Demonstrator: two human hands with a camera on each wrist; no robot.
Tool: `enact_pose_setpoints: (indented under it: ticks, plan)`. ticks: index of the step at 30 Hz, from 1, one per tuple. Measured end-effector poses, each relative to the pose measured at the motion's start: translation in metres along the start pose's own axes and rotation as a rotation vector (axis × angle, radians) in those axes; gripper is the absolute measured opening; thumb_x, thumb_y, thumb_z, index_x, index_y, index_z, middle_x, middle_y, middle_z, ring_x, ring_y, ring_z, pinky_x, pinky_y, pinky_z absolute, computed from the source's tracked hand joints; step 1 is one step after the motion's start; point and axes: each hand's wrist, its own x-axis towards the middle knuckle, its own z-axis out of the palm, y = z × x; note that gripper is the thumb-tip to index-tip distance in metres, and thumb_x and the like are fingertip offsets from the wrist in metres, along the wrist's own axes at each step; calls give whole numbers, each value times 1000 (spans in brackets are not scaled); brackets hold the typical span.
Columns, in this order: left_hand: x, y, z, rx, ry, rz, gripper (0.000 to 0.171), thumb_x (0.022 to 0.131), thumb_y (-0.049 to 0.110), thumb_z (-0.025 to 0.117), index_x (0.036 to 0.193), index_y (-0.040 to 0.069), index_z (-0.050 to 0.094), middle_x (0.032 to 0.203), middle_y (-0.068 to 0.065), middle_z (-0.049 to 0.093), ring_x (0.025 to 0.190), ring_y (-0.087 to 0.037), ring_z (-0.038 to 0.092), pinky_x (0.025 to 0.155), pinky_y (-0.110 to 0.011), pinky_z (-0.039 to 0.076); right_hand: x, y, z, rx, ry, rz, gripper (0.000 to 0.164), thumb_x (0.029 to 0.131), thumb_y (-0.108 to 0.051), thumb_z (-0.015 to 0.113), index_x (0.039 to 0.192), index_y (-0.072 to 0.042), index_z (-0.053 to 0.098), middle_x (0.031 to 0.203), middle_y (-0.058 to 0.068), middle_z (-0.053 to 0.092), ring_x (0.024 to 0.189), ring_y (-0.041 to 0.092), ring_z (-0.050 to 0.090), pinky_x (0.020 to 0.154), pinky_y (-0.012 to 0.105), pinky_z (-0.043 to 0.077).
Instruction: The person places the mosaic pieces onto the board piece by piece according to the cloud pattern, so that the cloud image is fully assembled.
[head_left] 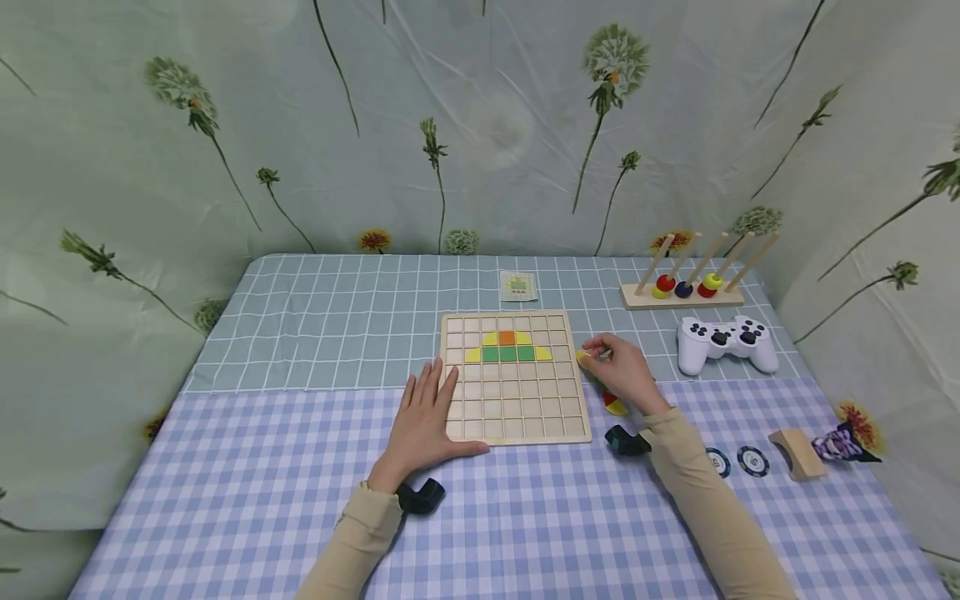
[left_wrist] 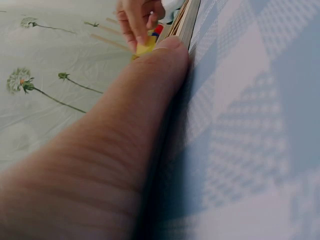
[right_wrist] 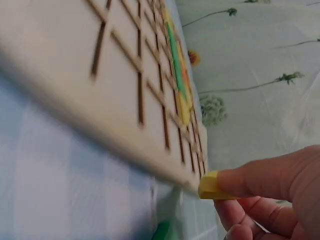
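Directions are taken from the centre of the square, pale wooden grid board point(head_left: 510, 408), as seen in the head view. At 8 o'clock, the board's edge is met by the left hand point(head_left: 427, 421), whose fingers are spread wide and nearly straight; its thumb is laid along the near edge. The corner is thus framed from two sides, presumably so that the board is kept from sliding.

Close to 3 o'clock, a small yellow faceted block point(right_wrist: 209, 186) is pinched between thumb and finger of the right hand point(head_left: 626, 371). It is gripped at one end, so its other end is left exposed, which should suit precise setting. The block is held just beside the board's edge; whether the two touch cannot be told. Loose red and yellow flat pieces point(head_left: 615, 404) are kept near that hand, probably for easy reach.

Toward 12 o'clock, green, orange and yellow tiles point(head_left: 507, 353) are seated in the grid. Beyond them, a small printed paper card point(head_left: 517, 286) is placed squarely in view; a similar stepped figure is shown on it, so it seems meant for consulting.

The right forearm is brought in from 5 o'clock, the left from 7, both wrists being carried low over the bench point(head_left: 517, 533).
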Motion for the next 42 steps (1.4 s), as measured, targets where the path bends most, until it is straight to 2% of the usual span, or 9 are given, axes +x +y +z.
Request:
enact_pose_setpoints:
  ticks: [4,11,17,24,30,42]
  plan:
    - [1,0,-1,0,-16,-10,122,64,81,59,152,6,20,155,-19,11,143,-33,5,114,-47,2,2,-14,8,53,-9,-47,15,86,-10,67,98,0,68,84,8,61,61,18,46,52,28,38]
    - [1,1,-2,5,-21,-23,123,64,82,59,152,5,19,156,-19,12,143,-32,4,114,-46,2,8,-44,40,107,-85,-138,9,86,-10,68,92,-3,67,80,4,60,65,18,46,59,31,38]
    - [1,2,-2,21,-9,-30,124,64,83,58,151,4,20,155,-18,14,143,-32,6,114,-46,4,13,-70,70,114,-164,-131,11,86,-16,70,90,-7,66,78,0,59,59,15,46,57,28,39]
    - [0,2,0,33,24,-23,125,63,84,57,150,1,22,155,-18,16,142,-32,9,114,-47,7,17,-84,95,68,-162,-155,12,83,-20,74,85,-11,67,72,-5,59,64,10,52,60,27,42]
    - [0,2,0,50,23,-33,128,62,86,55,149,-2,21,155,-18,17,142,-32,10,114,-46,7,18,-89,105,38,-171,-154,12,83,-21,74,85,-12,67,70,-8,60,64,8,54,58,26,42]
    - [0,1,1,54,1,-39,129,62,87,54,150,-1,18,155,-18,15,143,-31,7,114,-45,5,18,-93,109,-48,-119,-118,15,81,-25,76,82,-14,67,67,-9,59,62,7,54,56,25,41]
